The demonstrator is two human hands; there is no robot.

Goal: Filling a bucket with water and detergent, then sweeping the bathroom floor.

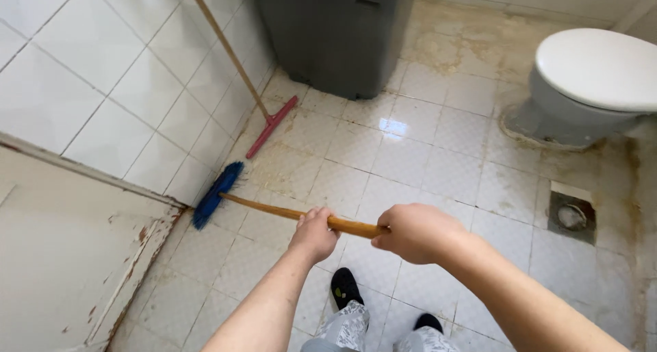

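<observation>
Blue broom (216,194) is held by its wooden handle (287,214), head down on the tiled floor (424,160) at the wall base, beside the door (61,256). Left hand (313,233) is closed around the handle mid-shaft; right hand (414,231) is closed on its end. Bristles are best kept flat and pulled along the stained grout with short strokes. Red squeegee (271,127) is left leaning nearby.

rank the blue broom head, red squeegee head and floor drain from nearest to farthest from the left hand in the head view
From the left hand:
1. Blue broom head, to its left by the wall.
2. Red squeegee head, up-left against the wall.
3. Floor drain, far right, beyond the right hand.
</observation>
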